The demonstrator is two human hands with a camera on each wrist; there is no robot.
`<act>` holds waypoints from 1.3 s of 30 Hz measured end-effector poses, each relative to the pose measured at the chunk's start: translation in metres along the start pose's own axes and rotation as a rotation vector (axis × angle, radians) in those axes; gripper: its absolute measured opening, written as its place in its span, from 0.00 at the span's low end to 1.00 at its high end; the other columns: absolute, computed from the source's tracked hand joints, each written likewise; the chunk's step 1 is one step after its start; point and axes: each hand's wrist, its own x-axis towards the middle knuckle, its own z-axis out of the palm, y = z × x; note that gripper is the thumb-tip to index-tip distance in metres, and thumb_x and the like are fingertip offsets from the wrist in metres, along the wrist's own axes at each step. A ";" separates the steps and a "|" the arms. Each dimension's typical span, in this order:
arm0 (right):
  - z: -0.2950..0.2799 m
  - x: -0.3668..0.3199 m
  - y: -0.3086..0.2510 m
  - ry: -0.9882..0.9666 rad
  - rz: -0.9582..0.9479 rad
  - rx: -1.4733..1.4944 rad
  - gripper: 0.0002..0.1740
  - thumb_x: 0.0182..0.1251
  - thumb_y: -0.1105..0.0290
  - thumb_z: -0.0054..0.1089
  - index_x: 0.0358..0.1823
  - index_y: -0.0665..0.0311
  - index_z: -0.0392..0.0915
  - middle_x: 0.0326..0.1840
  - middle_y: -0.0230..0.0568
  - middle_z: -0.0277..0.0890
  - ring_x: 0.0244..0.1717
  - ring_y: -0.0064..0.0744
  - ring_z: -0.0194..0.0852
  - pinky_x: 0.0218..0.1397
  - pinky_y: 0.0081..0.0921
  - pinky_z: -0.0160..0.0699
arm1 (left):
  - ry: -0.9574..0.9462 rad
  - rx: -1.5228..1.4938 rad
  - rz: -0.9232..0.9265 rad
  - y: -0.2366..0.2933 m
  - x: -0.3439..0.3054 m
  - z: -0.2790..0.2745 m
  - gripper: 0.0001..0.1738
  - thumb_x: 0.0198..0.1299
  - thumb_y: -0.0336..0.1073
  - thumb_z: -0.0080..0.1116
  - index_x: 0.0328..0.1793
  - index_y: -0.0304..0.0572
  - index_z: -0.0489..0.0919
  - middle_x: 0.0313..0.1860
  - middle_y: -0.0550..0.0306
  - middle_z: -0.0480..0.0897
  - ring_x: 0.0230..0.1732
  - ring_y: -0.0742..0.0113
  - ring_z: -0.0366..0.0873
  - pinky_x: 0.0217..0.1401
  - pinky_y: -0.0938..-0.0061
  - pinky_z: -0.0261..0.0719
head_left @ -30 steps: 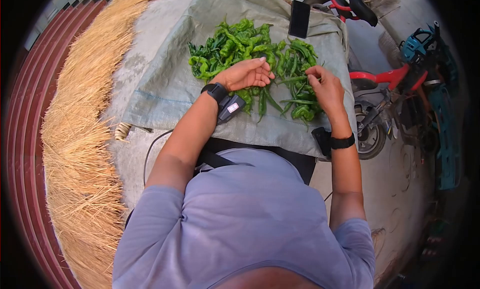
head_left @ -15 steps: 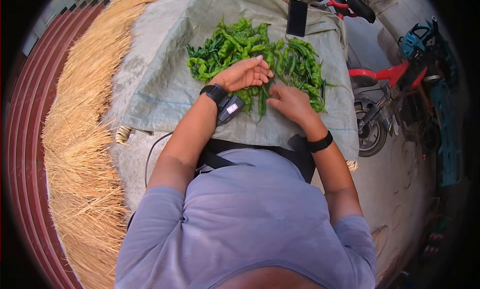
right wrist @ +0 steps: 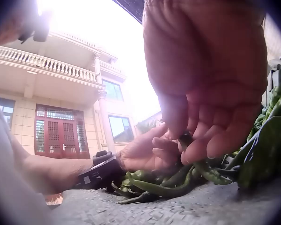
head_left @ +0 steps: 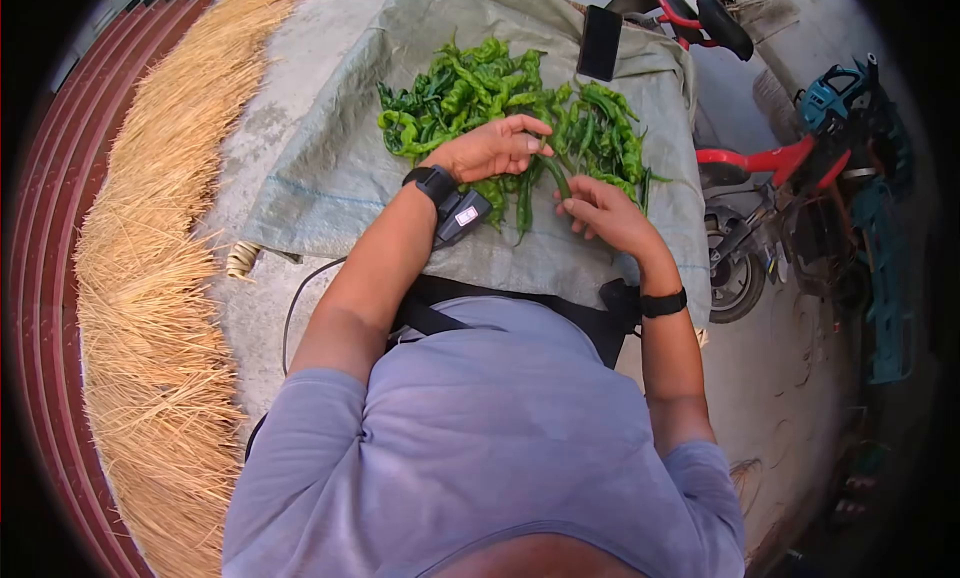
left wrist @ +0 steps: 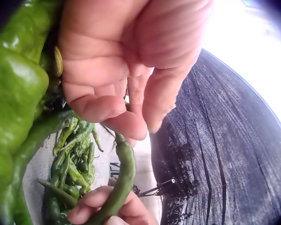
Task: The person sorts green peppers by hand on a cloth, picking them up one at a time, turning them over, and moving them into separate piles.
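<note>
A slender green pepper [head_left: 560,176] spans the space between the two hands. Its lower part is gripped by the right hand [head_left: 605,213], whose curled fingers and thumb also show around it in the left wrist view. At its upper end, the stem meets the curled fingertips of the left hand [head_left: 492,148]; part of the stem is hidden behind them. The same pepper [left wrist: 126,171] shows its curved, smooth side close up. Both hands are above the near edge of a spread pile of green peppers [head_left: 490,78].
The pile lies on a grey-green woven sheet [head_left: 330,178]. A black phone [head_left: 599,43] rests at its far right. Straw [head_left: 150,308] lines the ground at left. A red bike [head_left: 770,160] and a teal tool [head_left: 832,90] stand at right.
The right hand has come from the right side of the pile to beside the left hand, and now grips a pepper there. The left fingers have moved slightly, the index finger extending further.
</note>
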 end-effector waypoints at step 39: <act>0.002 0.010 0.015 0.127 -0.511 -1.069 0.12 0.49 0.76 0.61 0.35 0.52 0.82 0.38 0.36 0.71 0.45 0.42 0.71 0.46 0.38 0.72 | 0.029 -0.501 0.574 0.012 -0.012 -0.015 0.36 0.69 0.26 0.53 0.79 0.68 0.59 0.68 0.50 0.72 0.46 0.62 0.78 0.45 0.69 0.80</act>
